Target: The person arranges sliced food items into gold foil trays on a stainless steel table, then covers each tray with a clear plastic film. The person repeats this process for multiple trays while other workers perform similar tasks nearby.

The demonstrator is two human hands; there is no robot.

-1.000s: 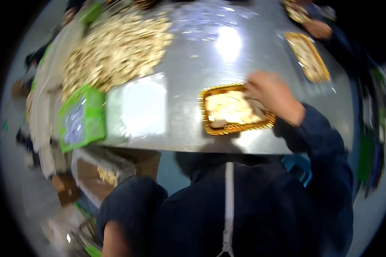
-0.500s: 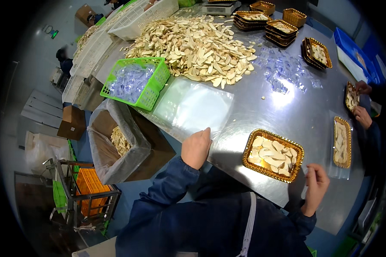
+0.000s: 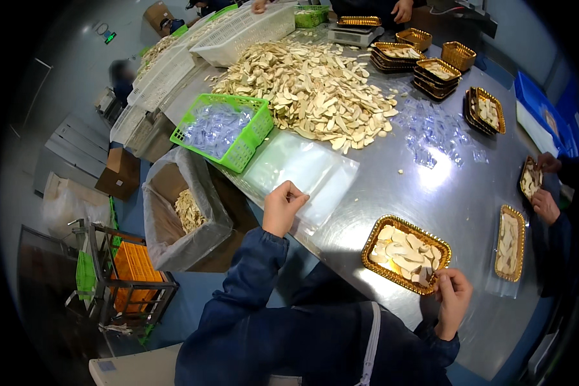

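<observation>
My left hand (image 3: 284,207) is closed in a pinch at the near edge of some clear plastic bags (image 3: 321,177), which lie flat and overlapping by the table's left edge. The top bag's near corner looks slightly raised by the fingers. My right hand (image 3: 453,301) has thumb and fingertips closed on the near right corner of a gold tray (image 3: 374,262). Pale dried slices (image 3: 405,252), mushroom-like in look, fill that tray in overlapping rows.
A large heap of slices (image 3: 315,90) covers the table's far part. Beside it are a green basket (image 3: 254,138) of small sachets, loose sachets (image 3: 431,122) and stacked gold trays (image 3: 436,80). A lined box (image 3: 219,241) stands left; a co-worker's hands (image 3: 545,204) hold a tray at right.
My right hand has moved left onto the tray's corner. My left hand has shifted slightly left, its fingers now pinched at the bag edge. The whole view has shifted a little.
</observation>
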